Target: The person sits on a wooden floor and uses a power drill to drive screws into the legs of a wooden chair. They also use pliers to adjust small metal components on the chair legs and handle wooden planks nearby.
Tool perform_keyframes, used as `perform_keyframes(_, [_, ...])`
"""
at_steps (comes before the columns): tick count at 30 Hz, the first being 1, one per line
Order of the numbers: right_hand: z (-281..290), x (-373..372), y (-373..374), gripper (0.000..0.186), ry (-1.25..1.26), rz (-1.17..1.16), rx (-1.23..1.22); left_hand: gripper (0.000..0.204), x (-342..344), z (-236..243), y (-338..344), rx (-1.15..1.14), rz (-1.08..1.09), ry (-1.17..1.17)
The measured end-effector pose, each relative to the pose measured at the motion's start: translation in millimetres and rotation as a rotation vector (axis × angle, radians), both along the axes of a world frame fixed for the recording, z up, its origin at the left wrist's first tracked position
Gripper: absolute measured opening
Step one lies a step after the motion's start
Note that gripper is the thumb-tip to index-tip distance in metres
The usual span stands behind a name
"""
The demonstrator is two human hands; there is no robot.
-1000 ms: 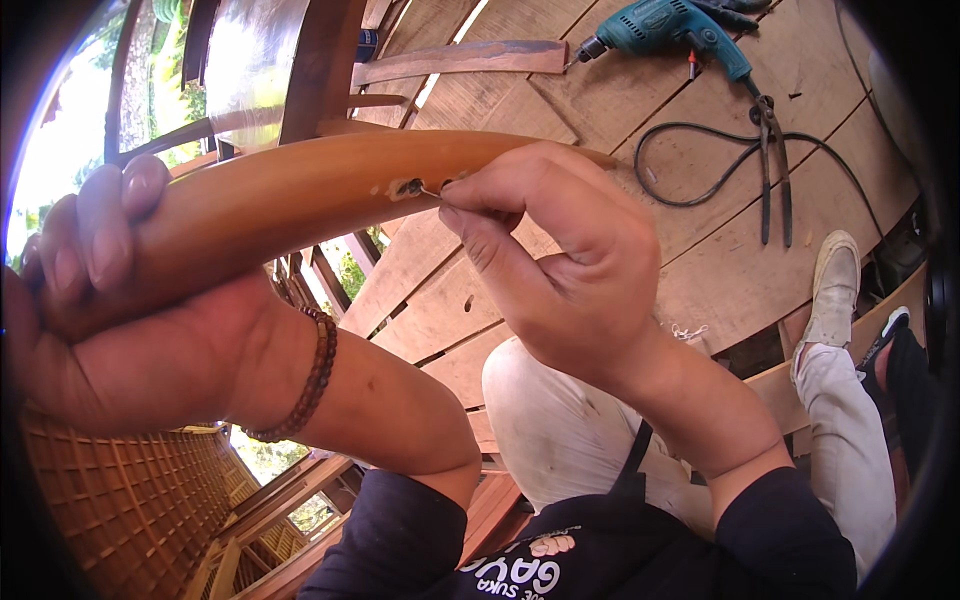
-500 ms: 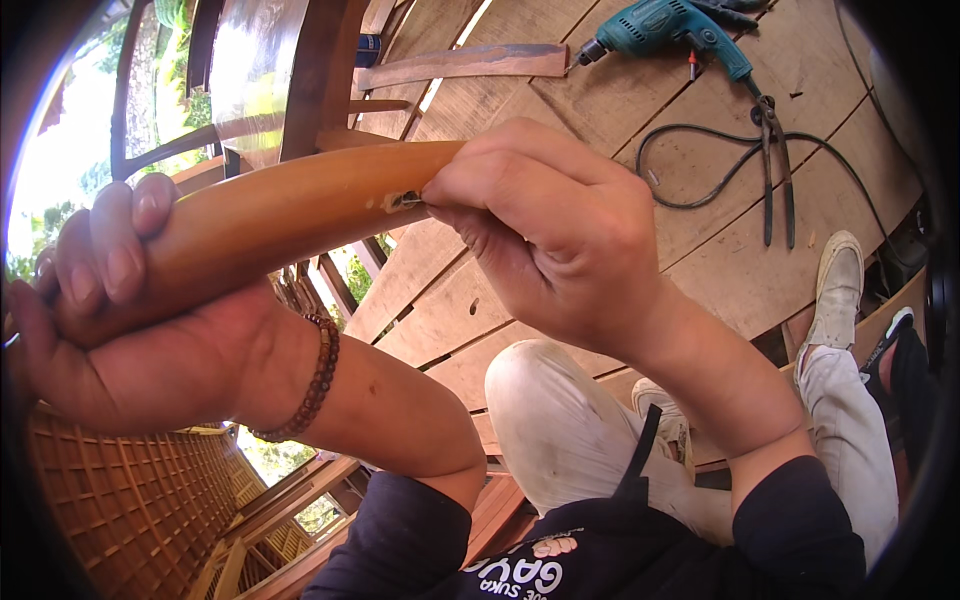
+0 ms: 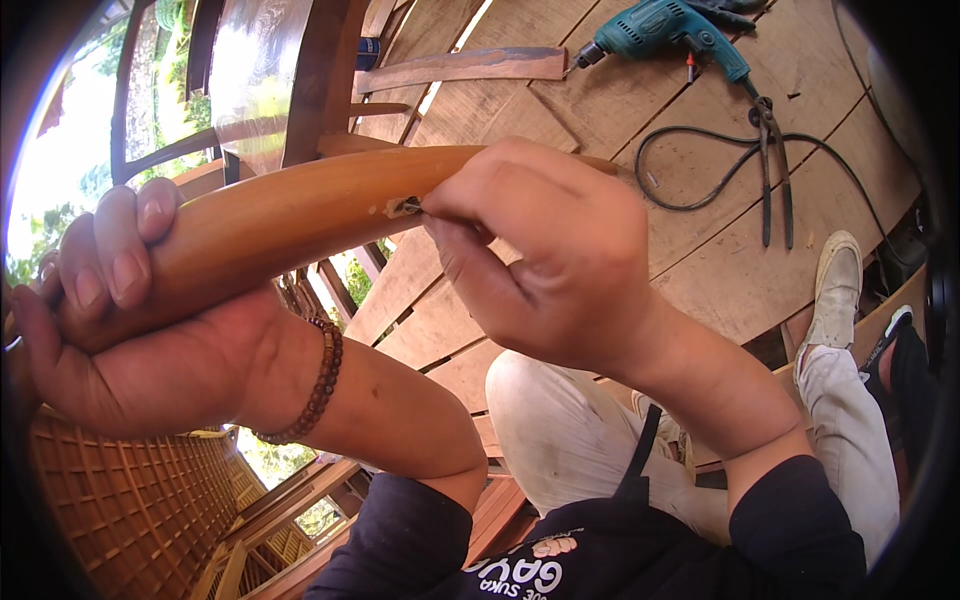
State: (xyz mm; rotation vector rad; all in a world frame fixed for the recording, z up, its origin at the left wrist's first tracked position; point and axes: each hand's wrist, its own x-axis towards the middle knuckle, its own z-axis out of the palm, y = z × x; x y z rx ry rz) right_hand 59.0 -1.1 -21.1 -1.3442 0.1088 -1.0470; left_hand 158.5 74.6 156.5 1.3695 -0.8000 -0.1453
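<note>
A curved, varnished wooden piece crosses the left half of the view, its far end partly behind my right hand. My left hand wraps round its near end, fingers curled over the top. A pale, chipped hole with something dark inside is on its side. My right hand is closed in a pinch at that hole, thumb and index fingertips on what looks like a small thin metal piece, mostly hidden by the fingers.
On the plank floor lie a teal drill with a looped cable, long dark pliers and a flat board. A wooden chair-like frame stands at upper left. Another person's dark-clad leg is at far right.
The wooden piece and my left hand have moved slightly down and right. My right fingertips have shifted to the left, closer over the hole, covering more of the thin metal piece.
</note>
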Motion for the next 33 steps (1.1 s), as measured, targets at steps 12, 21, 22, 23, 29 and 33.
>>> perform_keyframes(12, [22.4,-5.4,38.5,0.008,0.092,0.092,0.626,0.017,0.9,-0.8,0.0,0.014,-0.01,-0.013])
perform_keyframes(21, [21.4,-2.0,40.0,0.012,0.181,-0.145,0.302,0.016,-0.3,-2.8,0.0,0.02,-0.018,-0.024])
perform_keyframes(22, [19.8,-1.0,40.9,0.013,0.169,-0.198,0.216,0.016,-0.1,-2.3,0.5,0.021,-0.016,-0.029])
perform_keyframes(23, [21.4,-1.2,41.8,0.012,0.16,-0.189,0.254,0.015,0.2,-1.5,1.2,0.023,-0.014,-0.034])
perform_keyframes(29, [30.6,-3.7,54.8,0.008,0.049,0.051,0.818,0.013,3.6,-3.5,2.7,0.012,-0.048,-0.055])
perform_keyframes(33, [25.1,-3.6,52.9,0.006,0.048,0.049,0.749,0.013,3.6,-2.8,1.9,0.009,-0.036,-0.033])
